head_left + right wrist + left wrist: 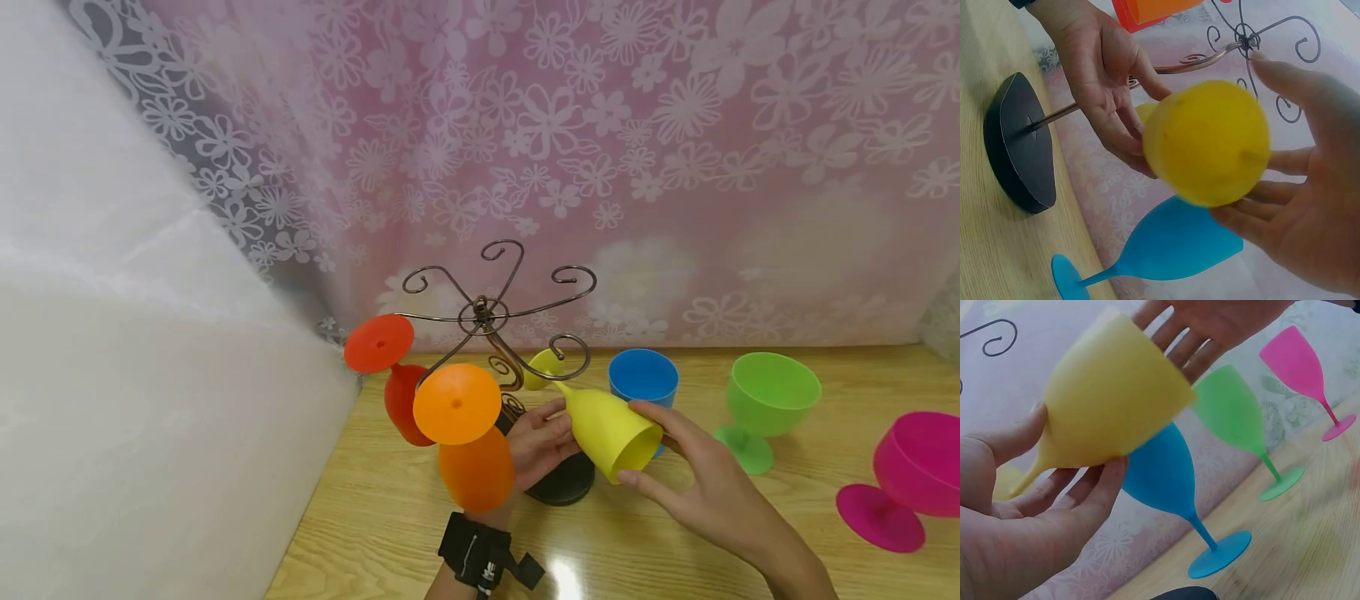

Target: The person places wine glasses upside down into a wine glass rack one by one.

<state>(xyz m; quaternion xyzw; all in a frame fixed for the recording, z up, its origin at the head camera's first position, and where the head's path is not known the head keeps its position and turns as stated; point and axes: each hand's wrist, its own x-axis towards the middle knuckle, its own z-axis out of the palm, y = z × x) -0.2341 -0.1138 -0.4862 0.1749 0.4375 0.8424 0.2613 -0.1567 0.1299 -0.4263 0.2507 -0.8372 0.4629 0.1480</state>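
Note:
A yellow goblet (600, 425) is tilted, its mouth toward the right hand and its foot low beside a curled arm of the metal rack (483, 315). The left hand (542, 450) holds it, thumb and fingers around the lower bowl in the left wrist view. At the rim is the right hand (697, 475), its fingers fairly straight and spread. In the right wrist view its thumb stands off the bowl while fingertips are right at the rim. An orange goblet (476, 471) and a red goblet (405, 404) hang bowl down from the rack on the left.
A blue goblet (1163, 472), a green goblet (772, 393) and a magenta goblet (922, 467) stand upright on the wooden table (375, 508) to the right. The rack's black base (1019, 144) rests on the table below the hands. A flowered curtain (600, 167) hangs behind.

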